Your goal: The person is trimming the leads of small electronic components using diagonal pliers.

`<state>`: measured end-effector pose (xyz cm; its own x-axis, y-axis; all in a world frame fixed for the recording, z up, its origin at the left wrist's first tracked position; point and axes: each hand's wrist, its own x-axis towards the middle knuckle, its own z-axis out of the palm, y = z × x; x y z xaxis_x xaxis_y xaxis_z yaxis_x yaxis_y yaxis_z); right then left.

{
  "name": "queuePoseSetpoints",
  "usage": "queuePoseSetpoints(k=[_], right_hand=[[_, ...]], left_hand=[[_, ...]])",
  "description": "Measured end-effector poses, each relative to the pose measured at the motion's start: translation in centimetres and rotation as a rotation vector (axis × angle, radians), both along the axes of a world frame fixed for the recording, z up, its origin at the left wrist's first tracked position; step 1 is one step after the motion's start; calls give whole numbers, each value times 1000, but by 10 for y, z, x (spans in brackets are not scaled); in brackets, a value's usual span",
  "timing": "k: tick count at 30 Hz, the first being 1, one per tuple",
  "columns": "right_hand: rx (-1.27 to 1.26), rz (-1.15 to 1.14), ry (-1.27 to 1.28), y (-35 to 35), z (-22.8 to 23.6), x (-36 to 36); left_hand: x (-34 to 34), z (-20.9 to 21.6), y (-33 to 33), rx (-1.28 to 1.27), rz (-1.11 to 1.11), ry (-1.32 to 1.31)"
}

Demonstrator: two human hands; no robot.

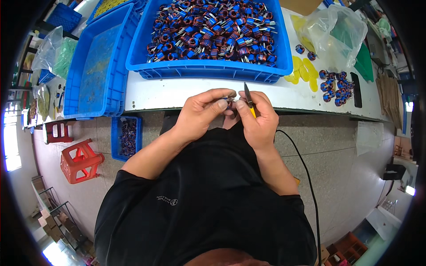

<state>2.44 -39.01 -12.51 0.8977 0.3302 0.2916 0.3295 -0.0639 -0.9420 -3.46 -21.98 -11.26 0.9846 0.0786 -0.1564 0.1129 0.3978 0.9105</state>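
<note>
In front of my body, near the table's front edge, both hands are close together. My left hand point(203, 108) pinches a small wire-wound coil point(230, 101), mostly hidden by the fingers. My right hand point(261, 117) is closed round a yellow-handled pointed tool point(248, 94), its dark tip pointing away from me toward the large bin. The right thumb and index finger also reach to the coil's right side. Just beyond my hands, a large blue bin point(208, 69) holds a heap of blue-and-copper ring coils point(213, 33) with metal leads.
Left of it stands another blue bin point(116, 73) with a stained bottom. Right lie yellow discs point(303, 71), grouped coils point(339, 88), a black phone-like slab point(356, 90) and a clear bag point(333, 31). On the floor are a red stool point(80, 162) and a small blue bin point(116, 142).
</note>
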Motion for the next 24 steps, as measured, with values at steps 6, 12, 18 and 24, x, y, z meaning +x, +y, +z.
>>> queuePoseSetpoints(k=[6, 12, 18, 24], right_hand=[[-174, 42, -55, -2, 5, -12], [-212, 49, -143, 2, 3, -18], [-330, 68, -111, -5, 10, -18], [-315, 93, -231, -9, 13, -17]], left_hand=[[4, -18, 1, 162, 192, -257], [2, -20, -1, 436, 194, -305], [0, -14, -2, 170, 137, -212], [-11, -8, 5, 57, -17, -48]])
